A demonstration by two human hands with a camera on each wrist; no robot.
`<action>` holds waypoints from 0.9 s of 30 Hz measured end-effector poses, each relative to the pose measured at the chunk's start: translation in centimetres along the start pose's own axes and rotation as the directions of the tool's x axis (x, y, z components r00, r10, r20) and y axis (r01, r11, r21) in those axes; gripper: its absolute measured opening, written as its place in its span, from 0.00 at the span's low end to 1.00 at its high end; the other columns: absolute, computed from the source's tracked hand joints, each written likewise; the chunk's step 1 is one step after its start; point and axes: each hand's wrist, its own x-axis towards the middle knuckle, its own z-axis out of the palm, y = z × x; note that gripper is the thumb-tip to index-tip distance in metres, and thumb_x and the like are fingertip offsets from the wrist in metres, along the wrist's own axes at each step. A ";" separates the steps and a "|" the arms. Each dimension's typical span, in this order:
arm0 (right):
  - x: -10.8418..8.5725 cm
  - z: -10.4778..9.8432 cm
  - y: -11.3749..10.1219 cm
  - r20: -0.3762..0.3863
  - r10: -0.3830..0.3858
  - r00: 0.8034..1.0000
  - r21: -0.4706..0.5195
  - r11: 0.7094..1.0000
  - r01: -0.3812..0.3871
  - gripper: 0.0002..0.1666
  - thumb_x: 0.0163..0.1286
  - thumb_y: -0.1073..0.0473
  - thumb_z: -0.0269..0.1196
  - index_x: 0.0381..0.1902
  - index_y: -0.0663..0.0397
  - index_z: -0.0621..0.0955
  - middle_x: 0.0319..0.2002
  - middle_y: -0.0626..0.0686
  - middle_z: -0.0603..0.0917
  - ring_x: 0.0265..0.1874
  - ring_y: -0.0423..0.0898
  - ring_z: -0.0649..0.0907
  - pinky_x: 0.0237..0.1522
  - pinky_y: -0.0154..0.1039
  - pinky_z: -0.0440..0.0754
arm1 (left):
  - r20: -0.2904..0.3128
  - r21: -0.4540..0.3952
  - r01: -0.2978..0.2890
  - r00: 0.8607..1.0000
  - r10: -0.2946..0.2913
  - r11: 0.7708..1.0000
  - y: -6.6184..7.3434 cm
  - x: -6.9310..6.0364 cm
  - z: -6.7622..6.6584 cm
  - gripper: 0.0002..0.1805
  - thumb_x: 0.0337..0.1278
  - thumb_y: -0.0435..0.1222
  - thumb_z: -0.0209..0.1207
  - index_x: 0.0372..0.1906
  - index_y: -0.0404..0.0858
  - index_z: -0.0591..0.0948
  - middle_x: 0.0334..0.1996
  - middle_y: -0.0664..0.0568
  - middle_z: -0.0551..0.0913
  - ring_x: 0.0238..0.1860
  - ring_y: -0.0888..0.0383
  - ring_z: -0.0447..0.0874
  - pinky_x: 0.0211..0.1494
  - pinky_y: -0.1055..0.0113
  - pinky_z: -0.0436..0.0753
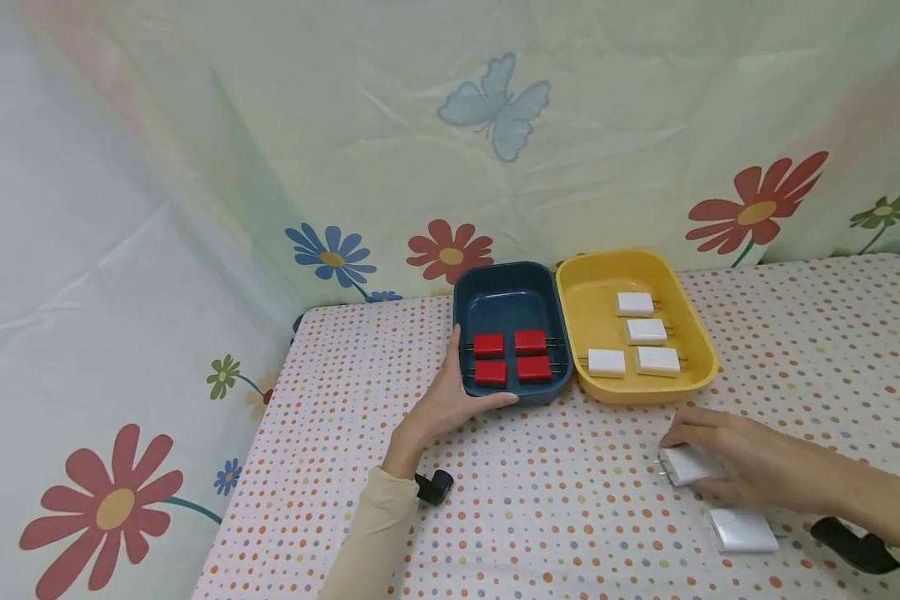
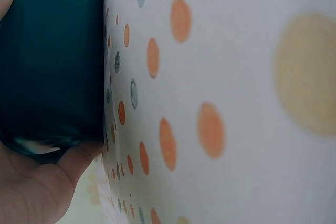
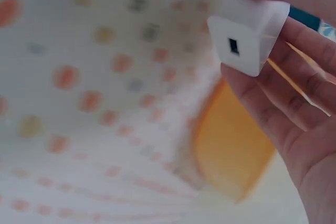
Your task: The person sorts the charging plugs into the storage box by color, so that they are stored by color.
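Observation:
Between the thumb and fingers of my right hand (image 1: 757, 462) is a white charger plug (image 1: 686, 465), its metal prongs pointing left over the table. The right wrist view shows a dark port in the end of this charger plug (image 3: 244, 40). Another white charger plug (image 1: 746, 532) lies just below that hand. My left hand (image 1: 450, 400) rests at the near left corner of a dark blue tray (image 1: 504, 269), fingers along its left side and thumb along its front. Several red plug blocks (image 1: 490, 373) with prongs lie in this tray.
Touching the blue tray on its right, a yellow tray (image 1: 701, 333) holds several white charger plugs (image 1: 647, 332). Both stand at the back of a table with a dotted cloth (image 1: 540, 517). A flowered curtain (image 1: 607, 150) hangs behind them, and a pale one (image 1: 105, 292) at the left.

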 end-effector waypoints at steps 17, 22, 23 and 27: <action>8.2 -10.4 -1.3 -0.131 -0.049 0.990 0.017 0.999 0.052 0.24 0.57 0.61 0.81 0.50 0.44 0.86 0.47 0.40 0.82 0.45 0.41 0.79 0.47 0.42 0.86 | -0.001 0.001 -0.014 1.000 0.014 1.000 0.4 0.0 -0.1 0.71 0.55 0.51 0.76 0.85 0.52 0.32 0.85 0.52 0.46 0.82 0.50 0.48 0.77 0.42 0.64; 10.9 -11.0 0.6 -0.104 -0.032 0.994 -0.018 0.999 0.030 0.22 0.56 0.66 0.81 0.48 0.52 0.86 0.43 0.44 0.83 0.41 0.42 0.80 0.47 0.46 0.86 | 0.008 -0.019 -0.029 1.000 0.030 0.999 0.3 0.0 0.0 0.71 0.54 0.50 0.77 0.85 0.51 0.32 0.85 0.52 0.46 0.82 0.52 0.48 0.78 0.43 0.65; 11.4 -10.9 0.9 -0.097 -0.025 0.995 -0.031 0.999 0.023 0.22 0.56 0.66 0.81 0.47 0.54 0.86 0.43 0.45 0.83 0.41 0.42 0.80 0.47 0.47 0.86 | 0.009 -0.022 -0.030 0.999 0.030 0.999 0.3 0.0 0.0 0.72 0.54 0.51 0.77 0.86 0.51 0.32 0.85 0.52 0.46 0.82 0.52 0.48 0.78 0.44 0.64; 13.1 -10.4 2.2 -0.067 -0.005 0.998 -0.046 0.999 0.002 0.22 0.55 0.67 0.81 0.46 0.59 0.85 0.42 0.49 0.84 0.40 0.47 0.81 0.48 0.53 0.85 | 0.003 -0.029 -0.037 0.999 0.037 0.999 0.3 -0.1 0.0 0.72 0.53 0.51 0.77 0.86 0.49 0.33 0.85 0.51 0.47 0.82 0.51 0.49 0.77 0.43 0.65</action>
